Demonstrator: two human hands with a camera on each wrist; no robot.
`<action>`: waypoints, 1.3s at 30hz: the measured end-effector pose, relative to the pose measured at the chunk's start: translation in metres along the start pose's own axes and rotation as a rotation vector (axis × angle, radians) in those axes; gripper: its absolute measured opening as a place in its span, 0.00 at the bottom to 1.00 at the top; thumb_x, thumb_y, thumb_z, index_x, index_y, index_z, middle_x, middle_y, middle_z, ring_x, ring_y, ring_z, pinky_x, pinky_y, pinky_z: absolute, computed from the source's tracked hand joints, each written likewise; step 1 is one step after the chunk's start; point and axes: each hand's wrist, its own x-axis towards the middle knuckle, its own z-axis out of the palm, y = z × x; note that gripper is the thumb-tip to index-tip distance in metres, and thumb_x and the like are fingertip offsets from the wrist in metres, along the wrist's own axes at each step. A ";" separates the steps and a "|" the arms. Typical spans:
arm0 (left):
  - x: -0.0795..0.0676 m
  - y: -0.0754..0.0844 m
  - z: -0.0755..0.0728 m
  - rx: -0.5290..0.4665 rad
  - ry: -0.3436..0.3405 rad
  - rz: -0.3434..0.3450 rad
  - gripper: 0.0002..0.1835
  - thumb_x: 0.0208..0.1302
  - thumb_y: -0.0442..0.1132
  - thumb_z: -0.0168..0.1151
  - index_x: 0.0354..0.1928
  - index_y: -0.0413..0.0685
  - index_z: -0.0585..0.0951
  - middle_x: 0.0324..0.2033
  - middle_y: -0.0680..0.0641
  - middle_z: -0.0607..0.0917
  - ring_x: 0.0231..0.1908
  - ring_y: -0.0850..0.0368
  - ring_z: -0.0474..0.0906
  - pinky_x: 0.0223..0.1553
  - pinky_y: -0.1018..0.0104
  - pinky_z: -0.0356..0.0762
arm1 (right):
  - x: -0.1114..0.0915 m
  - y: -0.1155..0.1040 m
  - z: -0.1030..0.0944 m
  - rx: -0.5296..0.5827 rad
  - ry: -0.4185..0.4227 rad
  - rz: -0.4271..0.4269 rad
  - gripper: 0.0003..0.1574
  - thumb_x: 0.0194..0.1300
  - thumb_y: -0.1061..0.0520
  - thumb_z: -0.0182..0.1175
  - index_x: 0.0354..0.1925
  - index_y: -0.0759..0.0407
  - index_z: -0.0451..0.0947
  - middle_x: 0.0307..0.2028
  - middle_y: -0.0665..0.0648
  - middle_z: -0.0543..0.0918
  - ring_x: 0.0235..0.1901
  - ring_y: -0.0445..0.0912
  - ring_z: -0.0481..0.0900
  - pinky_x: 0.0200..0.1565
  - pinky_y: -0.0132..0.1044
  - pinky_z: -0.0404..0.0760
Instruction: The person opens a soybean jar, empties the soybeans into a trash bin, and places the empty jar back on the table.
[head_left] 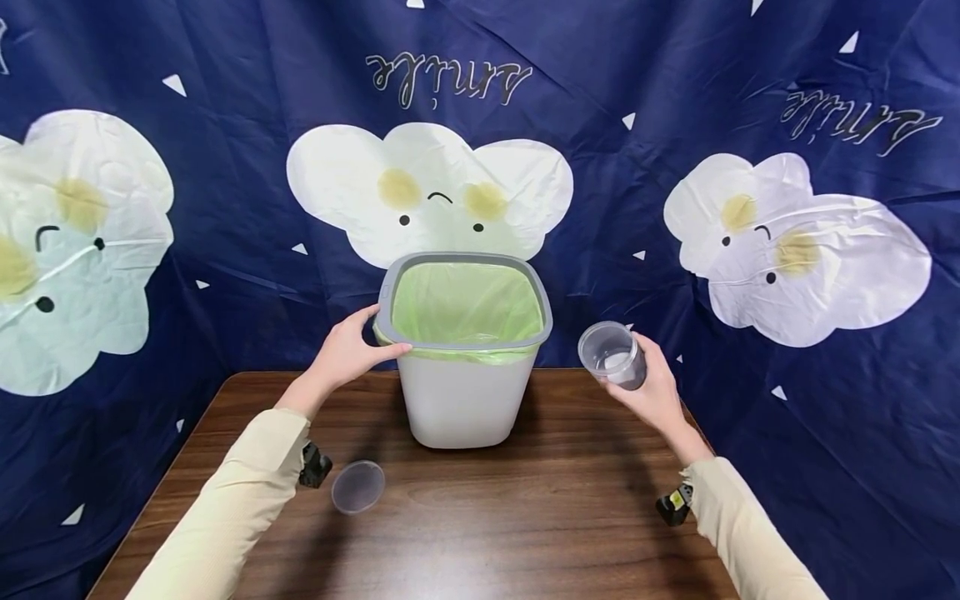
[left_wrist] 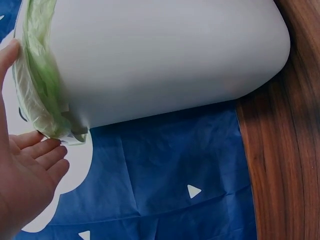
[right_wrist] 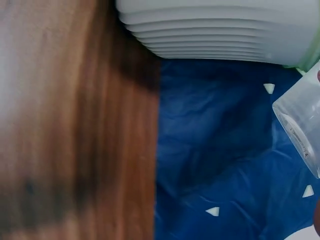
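Observation:
A white trash can [head_left: 465,400] with a grey rim and a green liner bag [head_left: 468,304] stands upright at the table's far edge. My left hand [head_left: 348,348] holds the can at its left front corner, thumb along the front of the rim and fingers at the left side; the left wrist view shows fingertips against the bag's folded edge. Off to the right, my right hand [head_left: 651,392] grips a clear plastic cup [head_left: 613,354] in the air, its mouth tilted toward the can. A whitish patch shows at the cup's bottom.
A clear round lid [head_left: 358,487] lies on the brown wooden table [head_left: 480,517], left of the middle and near the left wrist. Blue cloth [head_left: 615,208] with white clouds hangs behind the can and along both sides.

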 end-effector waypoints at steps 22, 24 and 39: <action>-0.002 0.003 0.000 0.002 -0.021 -0.019 0.56 0.44 0.68 0.62 0.68 0.41 0.54 0.65 0.37 0.60 0.64 0.40 0.55 0.58 0.43 0.58 | -0.120 0.012 0.054 0.061 -0.026 0.381 0.51 0.31 0.59 0.76 0.56 0.68 0.66 0.45 0.67 0.75 0.44 0.55 0.73 0.44 0.46 0.70; -0.002 0.003 0.000 0.000 -0.025 -0.021 0.56 0.45 0.68 0.62 0.68 0.41 0.54 0.65 0.37 0.59 0.64 0.40 0.55 0.58 0.43 0.58 | -0.129 0.010 0.059 0.079 -0.024 0.401 0.50 0.32 0.60 0.76 0.56 0.69 0.66 0.45 0.67 0.76 0.43 0.55 0.74 0.43 0.49 0.72; -0.002 0.004 0.000 0.005 -0.021 -0.018 0.55 0.45 0.67 0.62 0.68 0.41 0.55 0.64 0.37 0.61 0.63 0.39 0.56 0.58 0.44 0.59 | -0.169 -0.001 0.086 0.166 0.018 0.578 0.47 0.34 0.60 0.75 0.54 0.70 0.67 0.49 0.69 0.74 0.48 0.60 0.74 0.47 0.52 0.73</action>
